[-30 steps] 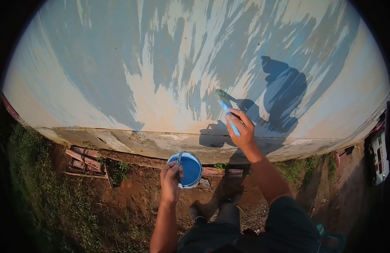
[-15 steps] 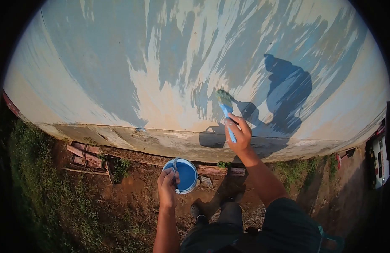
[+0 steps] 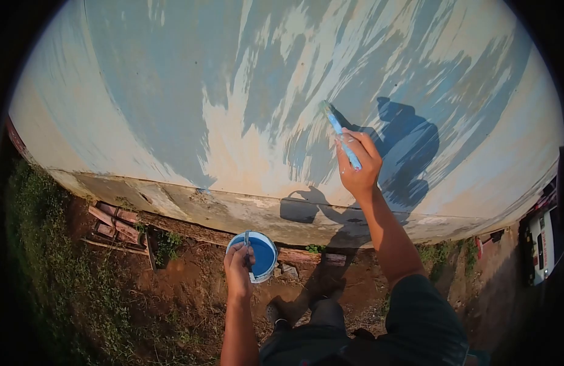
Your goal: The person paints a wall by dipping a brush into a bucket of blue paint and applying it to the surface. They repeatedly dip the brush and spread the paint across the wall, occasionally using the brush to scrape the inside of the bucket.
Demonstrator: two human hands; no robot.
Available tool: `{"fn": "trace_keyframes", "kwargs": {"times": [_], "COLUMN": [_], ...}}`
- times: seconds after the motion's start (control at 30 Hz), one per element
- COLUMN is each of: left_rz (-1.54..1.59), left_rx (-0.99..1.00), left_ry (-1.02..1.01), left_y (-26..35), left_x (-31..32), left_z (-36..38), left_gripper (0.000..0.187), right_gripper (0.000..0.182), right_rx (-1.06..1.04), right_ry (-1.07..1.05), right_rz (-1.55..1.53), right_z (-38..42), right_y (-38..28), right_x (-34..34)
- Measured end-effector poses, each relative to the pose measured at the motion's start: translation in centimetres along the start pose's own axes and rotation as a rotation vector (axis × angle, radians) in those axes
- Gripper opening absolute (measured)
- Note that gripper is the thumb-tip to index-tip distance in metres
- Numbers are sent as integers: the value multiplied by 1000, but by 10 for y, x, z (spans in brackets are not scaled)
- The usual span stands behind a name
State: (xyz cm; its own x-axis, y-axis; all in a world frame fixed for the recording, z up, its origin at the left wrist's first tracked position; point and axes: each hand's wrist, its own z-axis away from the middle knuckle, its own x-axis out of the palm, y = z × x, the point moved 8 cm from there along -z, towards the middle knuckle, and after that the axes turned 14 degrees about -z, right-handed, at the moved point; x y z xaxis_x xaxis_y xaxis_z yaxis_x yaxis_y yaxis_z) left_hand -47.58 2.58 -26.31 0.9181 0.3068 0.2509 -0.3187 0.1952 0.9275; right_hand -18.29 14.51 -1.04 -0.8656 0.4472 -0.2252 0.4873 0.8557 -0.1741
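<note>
My right hand is wrapped round the blue handle of a paintbrush, whose bristles meet the wall. Blue-grey strokes cover much of the pale wall, with bare cream patches between them. Lower down, my left hand grips the handle of a white-rimmed bucket that holds blue paint. The bucket hangs near the foot of the wall. Small paint spots show on the fingers of my right hand.
Reddish broken pieces lie on the ground at the left, beside green weeds. A white vehicle stands at the far right. My shadow falls on the wall, and my feet are on bare soil below the bucket.
My right hand and the brush have moved up the wall, and the brush is turned more edge-on. The bucket and my left hand sit slightly further left in view.
</note>
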Motion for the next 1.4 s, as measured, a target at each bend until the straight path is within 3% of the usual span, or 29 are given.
{"fn": "trace_keyframes", "kwargs": {"times": [0.03, 0.17, 0.27, 0.37, 0.5, 0.57, 0.67, 0.73, 0.83, 0.9, 1.0, 1.07, 1.13, 1.2, 1.4], "left_rz": [14, 40, 2, 22, 24, 5, -15, -24, -58, -106, -96, -46, -44, -57, -81], "left_rx": [2, 0, -3, -6, -25, -27, -35, -49, -72, -86, -83, -105, -84, -84, -97], "left_ry": [-12, -33, -34, -26, 1, 6, 27, 41, 64, 89, 99, 81, 87, 71, 35], "left_y": [2, 7, 10, 4, 1, -5, -18, -28, -45, -52, -61, -66, -66, -64, -63], "left_x": [4, 8, 2, -7, -7, -9, -18, -26, -42, -50, -55, -53, -51, -45, -43], "left_z": [0, -1, 1, 3, 8, 9, 8, 5, 4, 3, 3, 1, -2, -7, -24], "left_gripper": [21, 20, 19, 18, 17, 17, 18, 19, 23, 26, 26, 24, 23, 23, 21], "right_gripper": [24, 33, 34, 36, 32, 29, 27, 24, 33, 38, 41, 40, 38, 38, 36], "right_rx": [-4, -152, -82, 239, 233, 97, 4, 95, 192, 298, 408, 364, 136, 84, 311], "right_ry": [1, -349, -523, -769, -600, -350, -204, -221, -415, -661, -723, -692, -476, -443, -700], "right_rz": [2, 223, 200, 38, 29, 78, 154, 114, -43, -51, -71, -35, -21, -36, -57], "right_z": [2, 84, 162, 195, 129, 89, 82, 122, 201, 251, 248, 223, 187, 200, 307], "right_y": [-3, -4, 14, 39, 31, 8, -7, 4, 23, 39, 63, 56, 22, 3, 37], "right_x": [3, 57, 84, 96, 71, 46, 43, 61, 103, 128, 132, 123, 103, 99, 131]}}
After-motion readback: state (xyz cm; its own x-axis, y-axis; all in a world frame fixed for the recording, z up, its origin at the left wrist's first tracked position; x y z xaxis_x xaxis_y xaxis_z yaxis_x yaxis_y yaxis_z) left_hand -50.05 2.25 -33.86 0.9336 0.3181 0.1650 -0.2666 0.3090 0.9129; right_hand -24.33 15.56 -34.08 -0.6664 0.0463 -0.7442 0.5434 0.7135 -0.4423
